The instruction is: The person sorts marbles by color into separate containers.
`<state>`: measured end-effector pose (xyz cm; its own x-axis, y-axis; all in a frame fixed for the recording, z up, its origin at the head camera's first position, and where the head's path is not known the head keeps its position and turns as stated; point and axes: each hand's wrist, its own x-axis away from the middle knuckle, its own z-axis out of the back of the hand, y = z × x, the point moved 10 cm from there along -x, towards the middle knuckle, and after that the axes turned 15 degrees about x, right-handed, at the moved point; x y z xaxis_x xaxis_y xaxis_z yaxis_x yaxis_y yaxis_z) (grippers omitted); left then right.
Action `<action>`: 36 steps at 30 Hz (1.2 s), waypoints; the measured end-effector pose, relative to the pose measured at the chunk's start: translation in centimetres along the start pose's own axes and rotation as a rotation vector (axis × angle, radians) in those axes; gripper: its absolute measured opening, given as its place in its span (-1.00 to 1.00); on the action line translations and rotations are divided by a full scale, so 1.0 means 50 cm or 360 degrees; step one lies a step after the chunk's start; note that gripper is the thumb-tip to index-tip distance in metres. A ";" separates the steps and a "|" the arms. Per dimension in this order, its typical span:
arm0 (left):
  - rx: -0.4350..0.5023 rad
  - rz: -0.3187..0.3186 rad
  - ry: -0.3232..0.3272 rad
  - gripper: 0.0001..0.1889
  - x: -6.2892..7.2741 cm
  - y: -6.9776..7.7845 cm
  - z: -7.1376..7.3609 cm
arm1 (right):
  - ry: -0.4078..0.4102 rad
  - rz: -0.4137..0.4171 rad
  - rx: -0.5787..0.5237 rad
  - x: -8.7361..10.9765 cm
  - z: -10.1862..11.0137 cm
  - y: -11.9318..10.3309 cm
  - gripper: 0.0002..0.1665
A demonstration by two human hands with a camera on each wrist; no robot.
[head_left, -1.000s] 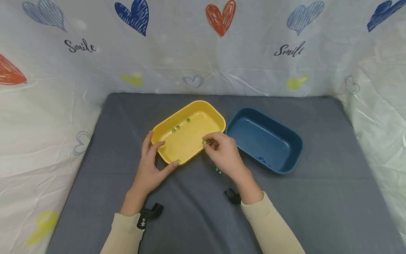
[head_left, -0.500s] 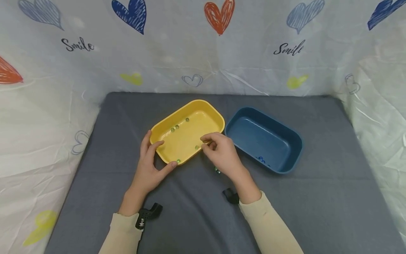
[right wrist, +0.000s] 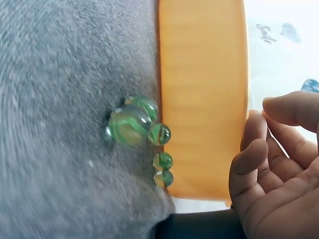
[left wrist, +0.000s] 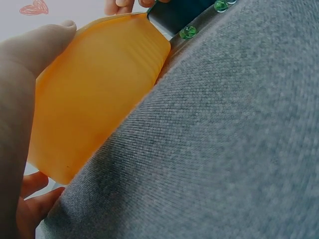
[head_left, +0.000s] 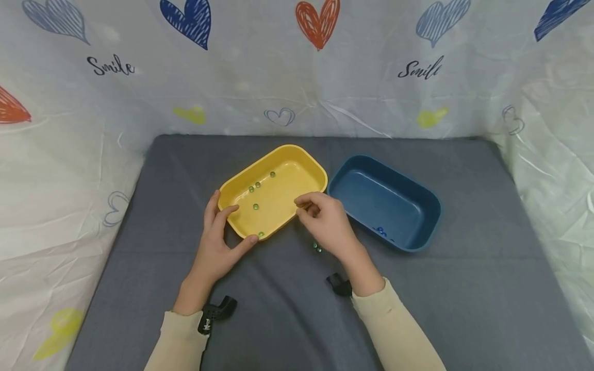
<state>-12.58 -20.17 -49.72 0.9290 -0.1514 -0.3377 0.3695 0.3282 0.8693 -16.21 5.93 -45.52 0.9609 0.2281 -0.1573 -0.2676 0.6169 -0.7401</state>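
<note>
My left hand [head_left: 215,252] grips the left corner of a yellow tray [head_left: 297,180], thumb on the near rim and fingers spread round the left end. Several green glass marbles [head_left: 256,206] lie inside the tray. Over its near right rim hovers my right hand [head_left: 327,219], with loosely curled fingers and no marble between the tips in the right wrist view. Below that hand, more green marbles [right wrist: 128,125] rest on the grey cloth beside the tray wall. The left wrist view shows the yellow tray's outer side [left wrist: 99,89] next to my left thumb.
A dark blue tray [head_left: 399,193] stands right of the yellow one, their corners close together. A few blue marbles [head_left: 381,231] sit at its near side. Grey cloth [head_left: 482,288] covers the table, and a white printed curtain [head_left: 362,67] hangs behind.
A green marble left my right fingertips, dropped into the yellow tray and rolled left across its floor. My right hand stays over the rim; the left hand keeps its grip.
</note>
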 end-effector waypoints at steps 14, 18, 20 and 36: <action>0.0005 -0.0043 0.0007 -0.13 -0.001 0.001 0.010 | 0.0028 -0.0004 -0.0036 0.004 0.015 0.005 -0.78; 0.0008 -0.0030 0.0000 -0.14 -0.002 -0.001 0.005 | 0.0039 -0.0040 -0.0023 0.006 0.025 0.014 -0.78; 0.0003 -0.0020 -0.0005 -0.14 -0.002 -0.003 0.002 | 0.0052 -0.0058 -0.0013 0.008 0.031 0.018 -0.78; 0.0010 -0.0014 0.0003 -0.13 -0.002 -0.003 -0.002 | 0.0001 -0.0090 0.0060 0.042 0.012 0.033 -0.78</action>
<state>-12.71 -20.11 -49.86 0.9258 -0.1527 -0.3459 0.3774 0.3210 0.8686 -14.68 7.87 -46.68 0.9746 0.1914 -0.1164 -0.2154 0.6568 -0.7226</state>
